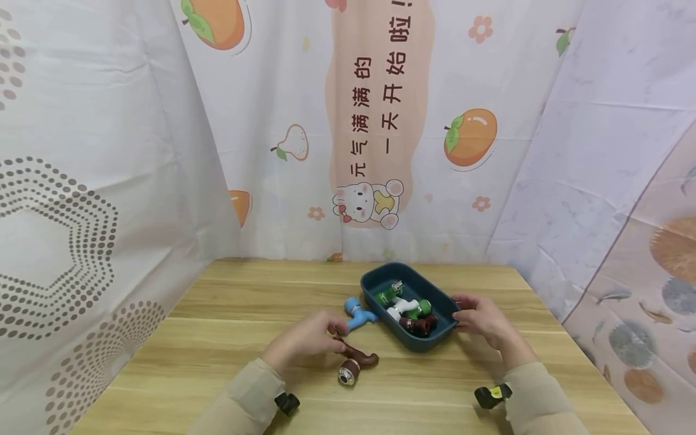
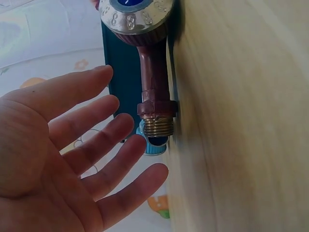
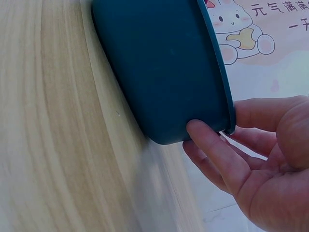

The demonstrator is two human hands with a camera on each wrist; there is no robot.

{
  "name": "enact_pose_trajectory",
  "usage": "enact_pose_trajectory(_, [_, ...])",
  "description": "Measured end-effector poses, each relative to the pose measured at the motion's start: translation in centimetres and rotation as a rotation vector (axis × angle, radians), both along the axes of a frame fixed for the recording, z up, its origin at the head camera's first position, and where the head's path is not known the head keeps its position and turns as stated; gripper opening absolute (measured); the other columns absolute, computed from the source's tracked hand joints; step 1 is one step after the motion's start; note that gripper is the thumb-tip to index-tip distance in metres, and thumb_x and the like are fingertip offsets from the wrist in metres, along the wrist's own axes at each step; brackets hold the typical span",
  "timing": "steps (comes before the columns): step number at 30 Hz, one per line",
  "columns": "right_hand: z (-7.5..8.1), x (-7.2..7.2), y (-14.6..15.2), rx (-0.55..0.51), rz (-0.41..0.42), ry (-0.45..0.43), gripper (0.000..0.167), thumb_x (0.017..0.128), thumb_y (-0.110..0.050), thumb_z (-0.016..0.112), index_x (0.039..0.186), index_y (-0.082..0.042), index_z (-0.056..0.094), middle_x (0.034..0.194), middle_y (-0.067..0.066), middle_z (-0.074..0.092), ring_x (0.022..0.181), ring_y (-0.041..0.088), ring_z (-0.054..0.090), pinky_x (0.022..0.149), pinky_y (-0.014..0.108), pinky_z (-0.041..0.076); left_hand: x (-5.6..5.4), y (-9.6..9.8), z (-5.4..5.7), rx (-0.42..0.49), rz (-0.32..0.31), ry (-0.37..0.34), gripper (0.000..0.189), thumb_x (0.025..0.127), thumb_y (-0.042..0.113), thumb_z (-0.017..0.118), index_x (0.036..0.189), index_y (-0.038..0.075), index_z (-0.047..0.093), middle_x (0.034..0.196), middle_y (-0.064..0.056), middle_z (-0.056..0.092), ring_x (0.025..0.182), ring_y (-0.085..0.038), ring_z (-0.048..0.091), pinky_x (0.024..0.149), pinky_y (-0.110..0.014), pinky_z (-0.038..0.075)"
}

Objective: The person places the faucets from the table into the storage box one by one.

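A brown plastic tap (image 1: 365,358) with a silver-ringed knob lies on the table in front of the bin. My left hand (image 1: 312,338) is right beside it; in the left wrist view its fingers (image 2: 116,166) are spread and relaxed, apart from the tap's threaded end (image 2: 158,127). At the right end of the dark teal bin (image 1: 421,345), my right hand (image 1: 484,320) pinches the rim, thumb and fingers on either side of the wall (image 3: 169,72). Inside the bin lie green taps (image 1: 387,295), a white tap (image 1: 401,307) and brown taps (image 1: 415,326).
A light blue tap (image 1: 359,315) lies on the wooden table (image 1: 244,302) against the bin's left side, behind the brown one. Printed curtains (image 1: 283,199) hang along the back and both sides of the table.
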State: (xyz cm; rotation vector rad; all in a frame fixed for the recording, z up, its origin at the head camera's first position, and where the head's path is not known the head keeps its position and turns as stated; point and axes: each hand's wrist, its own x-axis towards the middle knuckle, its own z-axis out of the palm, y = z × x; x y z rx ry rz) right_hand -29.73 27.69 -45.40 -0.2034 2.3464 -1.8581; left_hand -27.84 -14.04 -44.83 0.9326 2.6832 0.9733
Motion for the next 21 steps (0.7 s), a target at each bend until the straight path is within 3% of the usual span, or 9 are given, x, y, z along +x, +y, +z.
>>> enact_pose_trajectory(14, [-0.1,-0.1,0.2,0.01,0.013,0.006,0.056,0.095,0.009,0.058,0.145,0.02,0.033,0.13,0.04,0.047,0.103,0.035,0.065,0.086,0.051,0.057,-0.3,0.0,-0.9,-0.023,-0.066,0.064,0.024,0.083,0.011,0.082,0.105,0.004,0.078,0.098,0.001,0.071,0.09,-0.013,0.064,0.08,-0.028,0.052])
enact_pose_trajectory(21, [-0.2,-0.1,0.3,0.009,0.016,0.011,0.056,0.095,0.009,0.058,0.145,0.021,0.033,0.129,0.039,0.047,0.103,0.036,0.065,0.086,0.051,0.057,-0.3,0.1,-1.1,-0.018,-0.06,0.044,0.023,0.082,0.009,0.082,0.104,0.004,0.078,0.096,0.003,0.07,0.089,-0.012,0.063,0.079,-0.027,0.052])
